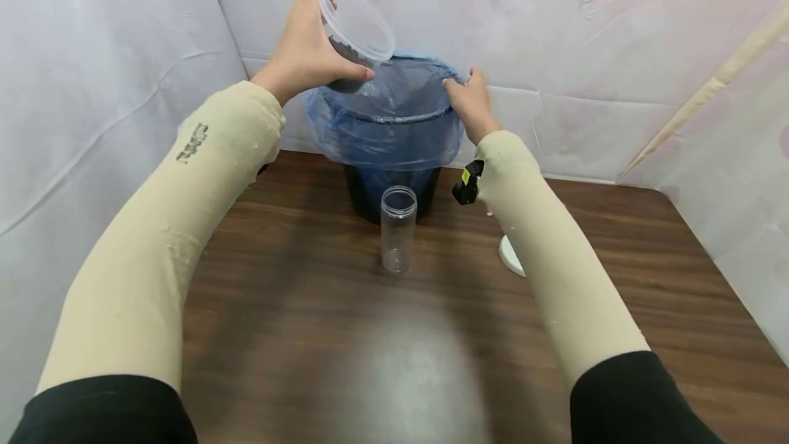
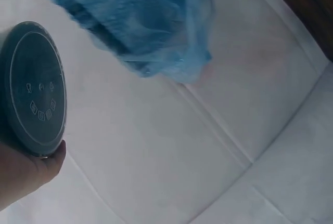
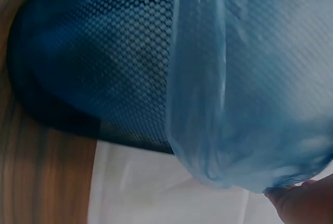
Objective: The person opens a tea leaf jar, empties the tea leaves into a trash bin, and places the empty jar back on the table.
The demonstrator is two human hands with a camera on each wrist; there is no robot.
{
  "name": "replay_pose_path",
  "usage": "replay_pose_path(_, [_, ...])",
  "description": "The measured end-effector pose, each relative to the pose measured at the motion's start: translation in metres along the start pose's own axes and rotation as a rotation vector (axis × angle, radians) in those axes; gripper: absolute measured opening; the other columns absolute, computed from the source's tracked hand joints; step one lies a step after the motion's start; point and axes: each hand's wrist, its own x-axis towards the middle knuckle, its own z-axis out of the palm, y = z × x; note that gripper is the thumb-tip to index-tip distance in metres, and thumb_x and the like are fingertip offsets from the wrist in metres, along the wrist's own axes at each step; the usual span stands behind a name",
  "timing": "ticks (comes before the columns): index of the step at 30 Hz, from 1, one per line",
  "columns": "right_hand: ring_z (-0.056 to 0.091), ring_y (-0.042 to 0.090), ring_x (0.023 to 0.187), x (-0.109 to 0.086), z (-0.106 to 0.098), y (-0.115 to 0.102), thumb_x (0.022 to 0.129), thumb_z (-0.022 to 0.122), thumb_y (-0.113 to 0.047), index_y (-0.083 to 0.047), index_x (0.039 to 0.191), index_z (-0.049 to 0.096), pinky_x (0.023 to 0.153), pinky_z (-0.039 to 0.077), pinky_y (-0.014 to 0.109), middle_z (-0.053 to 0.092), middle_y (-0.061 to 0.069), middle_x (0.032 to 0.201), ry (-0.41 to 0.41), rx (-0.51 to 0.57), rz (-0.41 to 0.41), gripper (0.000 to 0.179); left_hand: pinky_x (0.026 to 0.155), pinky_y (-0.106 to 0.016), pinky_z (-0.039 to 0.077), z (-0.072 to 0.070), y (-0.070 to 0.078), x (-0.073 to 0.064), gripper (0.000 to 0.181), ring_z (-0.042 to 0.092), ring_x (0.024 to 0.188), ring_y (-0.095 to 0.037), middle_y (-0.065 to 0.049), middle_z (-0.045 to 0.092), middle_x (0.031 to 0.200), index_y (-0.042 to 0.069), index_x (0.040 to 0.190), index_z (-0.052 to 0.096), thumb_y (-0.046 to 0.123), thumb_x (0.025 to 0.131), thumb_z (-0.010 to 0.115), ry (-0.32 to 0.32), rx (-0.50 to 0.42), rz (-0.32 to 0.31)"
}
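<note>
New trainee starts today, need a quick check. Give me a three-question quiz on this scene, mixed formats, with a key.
1. Pick one. What do the fingers of the right hand hold?
a) the white lid
b) the edge of the blue bag
c) nothing

2. True or false: the left hand holds the tub level.

3. Fill in: the clear jar stands on the table, ____ the bin as the person sees it.

Key:
1. b
2. False; the tub is tilted, its mouth toward the bin.
3. in front of
</note>
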Motion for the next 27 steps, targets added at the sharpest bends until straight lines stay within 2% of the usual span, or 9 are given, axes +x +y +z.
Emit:
replay_pose_path(5, [0.011,0.010,0.142,-0.002,0.008,0.001,0.100,0.031,-0.018,-0.019,0.154,0.004,0.111,0.020,0.025,0.006,-0.004,0.159,-0.018,0.081,0.066,0.060,0.104,-0.028,0.030,0.003,-0.011,0.001,0.105,0.035,0.125,-0.020,-0.010,0.035,0.139,0.005,0.143,0.029,0.030,0.061,0.089,-0.016,0.012,0.013])
replay_pose_path(8, [0.009,0.010,0.143,-0.005,0.011,0.001,0.099,0.023,-0.012,-0.019,0.154,0.005,0.111,0.019,0.024,0.006,-0.005,0.159,-0.031,0.108,0.079,0.059,0.104,-0.030,0.030,0.004,-0.016,0.000,0.104,0.035,0.125,-0.021,-0.011,0.035,0.139,0.005,0.144,0.030,0.026,0.061,0.089,-0.029,0.027,0.041])
replay_pose_path(16, [0.007,0.009,0.143,-0.009,0.011,-0.005,0.099,0.019,-0.011,-0.020,0.154,0.002,0.112,0.016,0.025,0.004,-0.006,0.159,-0.047,0.101,0.071,0.058,0.109,-0.034,0.024,0.003,-0.017,0.004,0.101,0.030,0.130,-0.023,-0.011,0.036,0.142,0.005,0.145,0.031,0.026,0.064,0.087,-0.061,0.158,0.135])
replay_pose_path(22, [0.005,0.009,0.143,-0.009,0.015,-0.006,0.099,0.021,-0.011,-0.021,0.154,-0.001,0.112,0.015,0.025,0.002,-0.006,0.159,-0.064,0.089,0.092,0.060,0.110,-0.037,0.023,0.007,-0.018,0.010,0.102,0.032,0.130,-0.028,-0.013,0.041,0.139,0.003,0.142,0.036,0.024,0.058,0.090,-0.088,0.258,0.197])
replay_pose_path(27, [0.004,0.010,0.143,-0.010,0.018,-0.003,0.099,0.020,-0.011,-0.021,0.154,-0.002,0.112,0.014,0.026,0.000,-0.006,0.159,-0.070,0.079,0.101,0.060,0.109,-0.041,0.024,0.014,-0.019,0.013,0.109,0.033,0.130,-0.033,-0.016,0.040,0.140,0.000,0.144,0.031,0.028,0.056,0.090,-0.133,0.348,0.229])
